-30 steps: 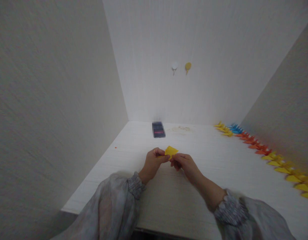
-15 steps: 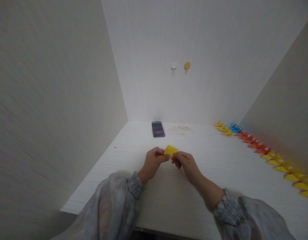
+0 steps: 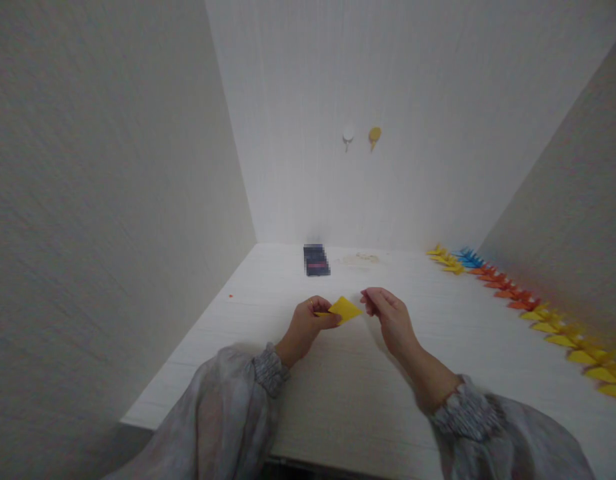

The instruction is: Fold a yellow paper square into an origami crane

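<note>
In the middle of the head view, my left hand [image 3: 308,323] pinches a small folded piece of yellow origami paper [image 3: 346,309] between thumb and fingers. The paper's free part is diamond-shaped and points right, with a thin strip of yellow showing between the fingers. My right hand [image 3: 391,315] is just right of the paper and apart from it. Its fingers are curled in with the fingertips close together, and I see nothing held in them.
Folded paper cranes in yellow, blue and orange [image 3: 518,293] line the right side of the white table [image 3: 338,407]. A dark pixelated rectangular object [image 3: 317,261] lies near the back wall. Two hooks [image 3: 375,135] are on that wall. An orange scrap [image 3: 231,296] lies at left.
My right hand has let go of the yellow paper and moved a little right and up. My left hand stays in place, still holding the paper, whose pointed tip now shows.
</note>
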`<act>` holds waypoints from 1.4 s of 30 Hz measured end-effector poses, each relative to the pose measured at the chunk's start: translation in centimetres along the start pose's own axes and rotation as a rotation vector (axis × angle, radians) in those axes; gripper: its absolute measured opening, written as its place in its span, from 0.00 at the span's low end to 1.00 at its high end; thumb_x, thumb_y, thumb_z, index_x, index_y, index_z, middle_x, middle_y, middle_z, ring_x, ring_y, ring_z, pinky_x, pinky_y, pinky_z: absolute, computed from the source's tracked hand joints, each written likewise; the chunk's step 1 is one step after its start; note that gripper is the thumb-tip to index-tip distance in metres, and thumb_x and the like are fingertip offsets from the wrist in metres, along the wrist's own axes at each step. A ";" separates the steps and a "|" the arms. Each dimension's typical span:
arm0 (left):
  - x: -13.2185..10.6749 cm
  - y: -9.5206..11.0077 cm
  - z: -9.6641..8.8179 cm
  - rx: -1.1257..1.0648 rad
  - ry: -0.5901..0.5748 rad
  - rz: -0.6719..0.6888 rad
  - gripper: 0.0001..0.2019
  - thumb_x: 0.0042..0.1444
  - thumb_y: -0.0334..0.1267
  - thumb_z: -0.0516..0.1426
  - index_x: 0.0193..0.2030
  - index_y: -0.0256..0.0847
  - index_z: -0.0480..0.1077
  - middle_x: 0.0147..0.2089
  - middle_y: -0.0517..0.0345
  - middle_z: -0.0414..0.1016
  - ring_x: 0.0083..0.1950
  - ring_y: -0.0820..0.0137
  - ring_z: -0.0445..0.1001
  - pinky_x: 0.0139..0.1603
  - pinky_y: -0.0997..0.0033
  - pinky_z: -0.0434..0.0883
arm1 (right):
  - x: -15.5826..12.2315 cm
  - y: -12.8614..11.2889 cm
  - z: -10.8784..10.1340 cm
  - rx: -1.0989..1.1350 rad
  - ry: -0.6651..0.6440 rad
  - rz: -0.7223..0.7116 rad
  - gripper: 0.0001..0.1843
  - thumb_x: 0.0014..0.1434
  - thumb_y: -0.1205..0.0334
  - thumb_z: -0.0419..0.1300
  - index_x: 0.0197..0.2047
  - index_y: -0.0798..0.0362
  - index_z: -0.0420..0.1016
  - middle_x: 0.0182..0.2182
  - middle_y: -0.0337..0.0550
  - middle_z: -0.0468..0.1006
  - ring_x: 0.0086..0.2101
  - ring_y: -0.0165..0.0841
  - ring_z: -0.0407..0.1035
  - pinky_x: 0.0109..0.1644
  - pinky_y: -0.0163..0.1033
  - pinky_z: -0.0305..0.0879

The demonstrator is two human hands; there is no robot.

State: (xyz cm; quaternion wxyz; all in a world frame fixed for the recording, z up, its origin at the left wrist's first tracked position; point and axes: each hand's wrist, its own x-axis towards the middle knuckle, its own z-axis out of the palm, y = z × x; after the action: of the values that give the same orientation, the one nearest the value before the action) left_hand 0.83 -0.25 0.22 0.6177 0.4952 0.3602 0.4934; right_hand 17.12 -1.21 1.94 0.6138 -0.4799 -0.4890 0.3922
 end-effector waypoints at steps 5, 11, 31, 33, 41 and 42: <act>-0.2 0.1 0.0 -0.049 -0.073 -0.041 0.14 0.36 0.35 0.63 0.30 0.34 0.66 0.28 0.60 0.71 0.28 0.77 0.70 0.31 0.75 0.67 | -0.8 0.1 1.0 -0.233 -0.248 -0.009 0.13 0.44 0.57 0.59 0.33 0.55 0.70 0.26 0.40 0.72 0.27 0.30 0.65 0.32 0.35 0.60; -0.4 0.6 0.3 -0.009 -0.074 -0.048 0.14 0.39 0.38 0.61 0.33 0.35 0.66 0.32 0.56 0.72 0.33 0.73 0.71 0.32 0.73 0.71 | -1.2 0.3 1.3 -0.371 -0.261 -0.104 0.10 0.49 0.60 0.54 0.35 0.54 0.69 0.30 0.41 0.73 0.31 0.32 0.66 0.35 0.36 0.62; -0.5 0.4 0.5 0.442 0.105 0.244 0.12 0.46 0.39 0.55 0.39 0.39 0.66 0.30 0.57 0.71 0.27 0.74 0.69 0.24 0.77 0.69 | -1.9 -0.5 2.9 -0.756 -0.128 -0.188 0.08 0.49 0.64 0.49 0.30 0.54 0.68 0.23 0.41 0.72 0.24 0.31 0.64 0.28 0.33 0.56; -0.5 0.3 0.5 0.420 0.111 0.242 0.11 0.46 0.40 0.55 0.36 0.38 0.66 0.29 0.57 0.70 0.27 0.74 0.69 0.24 0.77 0.68 | -1.9 -0.5 2.9 -0.744 -0.128 -0.186 0.08 0.50 0.63 0.49 0.30 0.55 0.68 0.23 0.42 0.72 0.24 0.31 0.65 0.28 0.34 0.57; -0.5 0.3 0.4 0.458 0.195 0.288 0.06 0.45 0.39 0.56 0.29 0.39 0.67 0.25 0.59 0.69 0.26 0.74 0.68 0.25 0.77 0.66 | -2.2 -0.8 3.3 -0.728 -0.110 -0.148 0.07 0.49 0.63 0.49 0.28 0.54 0.67 0.23 0.42 0.73 0.25 0.32 0.67 0.28 0.34 0.58; -0.5 0.3 0.4 0.460 0.199 0.284 0.06 0.46 0.39 0.55 0.29 0.38 0.67 0.25 0.59 0.68 0.26 0.74 0.67 0.25 0.77 0.66 | -2.2 -0.8 3.4 -0.732 -0.108 -0.148 0.07 0.49 0.64 0.49 0.29 0.54 0.67 0.23 0.42 0.73 0.25 0.32 0.67 0.28 0.34 0.58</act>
State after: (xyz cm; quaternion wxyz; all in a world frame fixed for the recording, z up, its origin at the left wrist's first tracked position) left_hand 1.02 -0.80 0.59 0.3756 0.6167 0.4486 0.5266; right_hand 13.37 -2.78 2.47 0.4016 -0.6094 -0.6619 0.1709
